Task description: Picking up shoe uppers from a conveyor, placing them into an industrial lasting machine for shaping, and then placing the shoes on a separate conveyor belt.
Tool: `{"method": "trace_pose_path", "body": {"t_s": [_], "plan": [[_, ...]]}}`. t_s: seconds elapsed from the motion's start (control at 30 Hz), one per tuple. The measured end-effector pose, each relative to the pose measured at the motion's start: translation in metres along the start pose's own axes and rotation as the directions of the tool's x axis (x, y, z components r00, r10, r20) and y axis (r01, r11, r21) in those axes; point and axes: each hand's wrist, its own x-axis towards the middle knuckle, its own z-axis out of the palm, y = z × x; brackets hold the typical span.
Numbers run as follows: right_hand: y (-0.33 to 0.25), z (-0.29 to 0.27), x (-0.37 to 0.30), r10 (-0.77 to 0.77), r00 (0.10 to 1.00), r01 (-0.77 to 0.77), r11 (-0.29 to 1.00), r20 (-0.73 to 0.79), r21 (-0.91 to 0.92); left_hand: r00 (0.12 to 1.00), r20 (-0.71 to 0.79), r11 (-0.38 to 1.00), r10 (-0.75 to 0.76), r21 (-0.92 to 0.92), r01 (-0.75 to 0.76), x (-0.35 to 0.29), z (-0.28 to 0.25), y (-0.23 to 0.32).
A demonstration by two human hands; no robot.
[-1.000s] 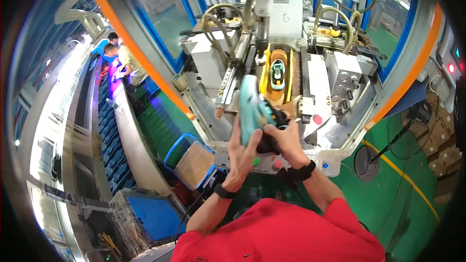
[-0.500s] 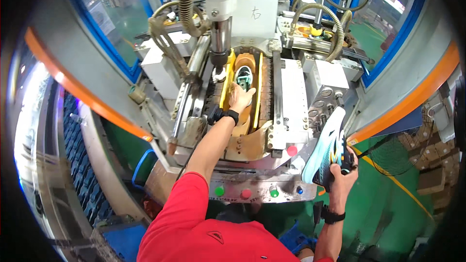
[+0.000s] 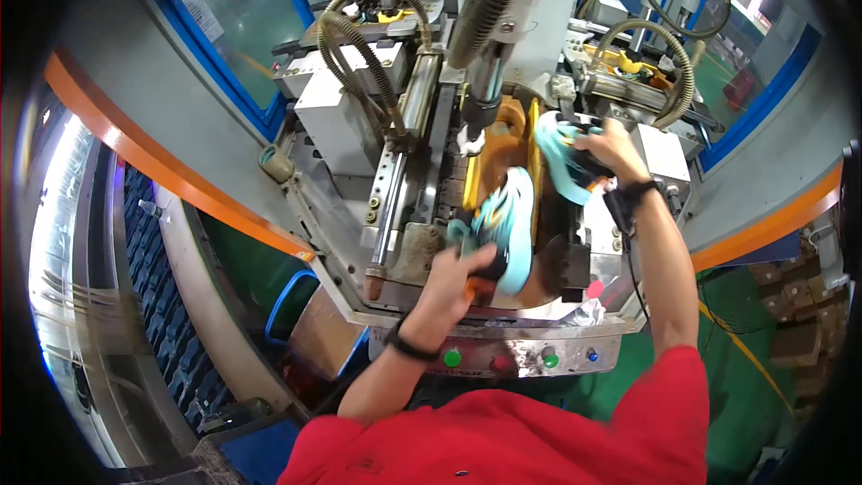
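Two light-blue sports shoes are in my hands above a press machine. The left shoe [image 3: 515, 229] is blurred by motion, over the near half of the tan mould bed [image 3: 503, 153]. My left hand [image 3: 447, 284] is closed at its dark heel end, near orange trim. My right hand [image 3: 614, 154] grips the other shoe [image 3: 558, 162] around its dark opening, over the right side of the bed. Yellow side plates [image 3: 472, 182] line the bed. A metal press rod [image 3: 485, 90] stands over the bed's far left.
Metal rails [image 3: 400, 180] and a white block [image 3: 337, 117] lie left of the bed. Coloured push buttons [image 3: 549, 358] line the front panel. Curved orange-edged guards [image 3: 180, 180] flank the machine. Cardboard boxes [image 3: 799, 305] stand at far right.
My left hand has come out of the bed towards me and now grips a shoe. My right hand has carried its shoe up and inward over the machine. The view has shifted.
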Motion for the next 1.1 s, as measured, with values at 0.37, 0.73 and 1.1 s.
{"method": "trace_pose_path", "body": {"t_s": [0.37, 0.73, 1.1], "plan": [[-0.022, 0.225, 0.039, 0.013, 0.98, -0.078, 0.941, -0.197, -0.33, 0.789, -0.497, 0.9, 0.362, -0.035, -0.434, -0.242, -0.102, -0.037], [-0.024, 0.224, -0.314, -0.779, 0.608, 0.702, 0.617, 0.153, 0.355, 0.57, -0.752, 0.864, 0.331, -0.001, -0.504, -0.305, -0.083, -0.155], [0.072, 0.354, -0.321, -0.844, 0.38, 0.839, 0.487, 0.378, 0.243, 0.335, -0.941, 0.472, -0.055, -0.32, -0.822, -0.383, -0.093, -0.296]]}}
